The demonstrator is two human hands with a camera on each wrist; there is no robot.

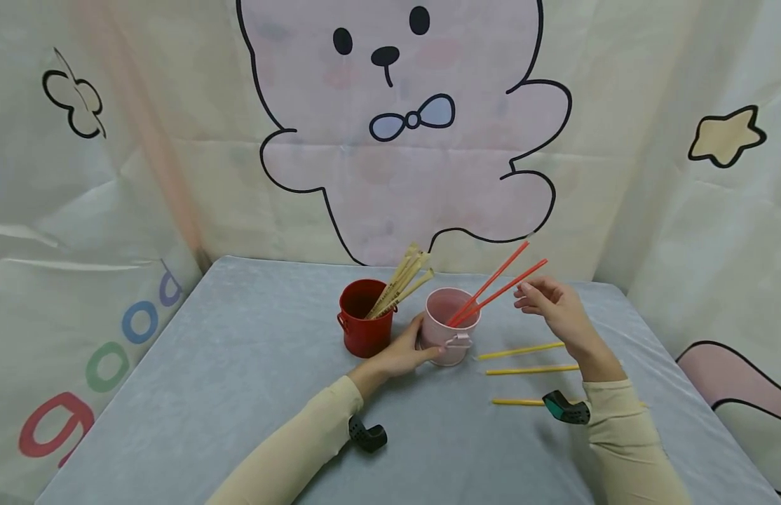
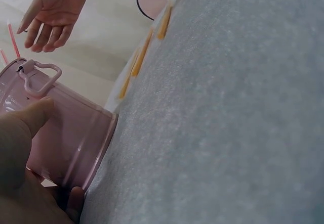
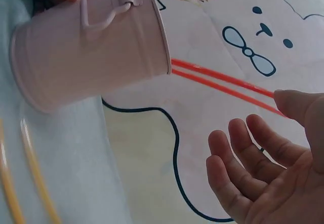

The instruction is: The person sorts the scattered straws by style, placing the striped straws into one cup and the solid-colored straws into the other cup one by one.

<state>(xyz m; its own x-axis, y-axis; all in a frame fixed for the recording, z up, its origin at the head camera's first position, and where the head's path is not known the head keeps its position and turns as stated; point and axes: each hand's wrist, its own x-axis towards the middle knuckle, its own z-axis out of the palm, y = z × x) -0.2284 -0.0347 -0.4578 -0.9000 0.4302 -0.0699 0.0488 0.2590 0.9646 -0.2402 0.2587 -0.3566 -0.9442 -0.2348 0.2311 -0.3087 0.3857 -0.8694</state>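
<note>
Surface: grey cloth-covered table (image 1: 239,365), cartoon bear backdrop (image 1: 403,140).
Left hand (image 1: 406,354): fingers curled round small pink metal bucket (image 1: 450,330).
Right hand (image 1: 554,305): fingers relaxed, released, beside 2 red straws (image 1: 491,291) leaning in bucket.
Loose: 3 yellow straws (image 1: 529,368) right of bucket.
Risk: long straws may tip the bucket if the left hand's grip slackens.

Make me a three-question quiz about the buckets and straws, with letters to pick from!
1. Where are the red straws? A in the pink bucket B on the table C in the red bucket
2. How many yellow straws lie on the table? A one B three C six
3. What is the left hand doing? A holding the pink bucket B waving C lying flat

Answers: 1 A, they lean out of its rim. 2 B, three lie by the right hand. 3 A, its fingers wrap the bucket's side.
</note>
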